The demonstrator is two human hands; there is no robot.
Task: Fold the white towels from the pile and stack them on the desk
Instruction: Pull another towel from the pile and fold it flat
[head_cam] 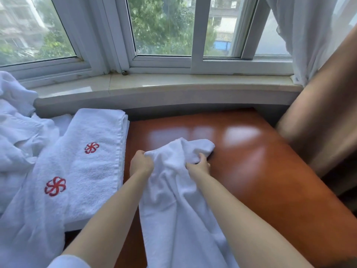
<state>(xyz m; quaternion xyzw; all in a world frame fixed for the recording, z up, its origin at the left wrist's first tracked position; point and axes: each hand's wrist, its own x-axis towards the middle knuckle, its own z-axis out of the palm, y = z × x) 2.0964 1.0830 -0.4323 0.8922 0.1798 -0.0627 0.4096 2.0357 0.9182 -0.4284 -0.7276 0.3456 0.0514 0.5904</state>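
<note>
A crumpled white towel (pixel 173 200) lies lengthwise on the reddish-brown desk (pixel 260 171) and runs toward me between my forearms. My left hand (pixel 140 163) grips its far left edge. My right hand (pixel 199 164) grips the bunched cloth at its far right, where a fold sticks out over the desk. To the left lies a stack of folded white towels (pixel 96 167) with a red flower emblem on top. Another white towel (pixel 38 215) with a red emblem drapes over the stack's left side. An unfolded pile of white towels (pixel 19 136) sits at the far left.
A pale stone windowsill (pixel 164 82) and white-framed windows run along the back of the desk. A brown curtain (pixel 318 122) and a sheer white curtain (pixel 305 35) hang at the right, close to the desk's right edge.
</note>
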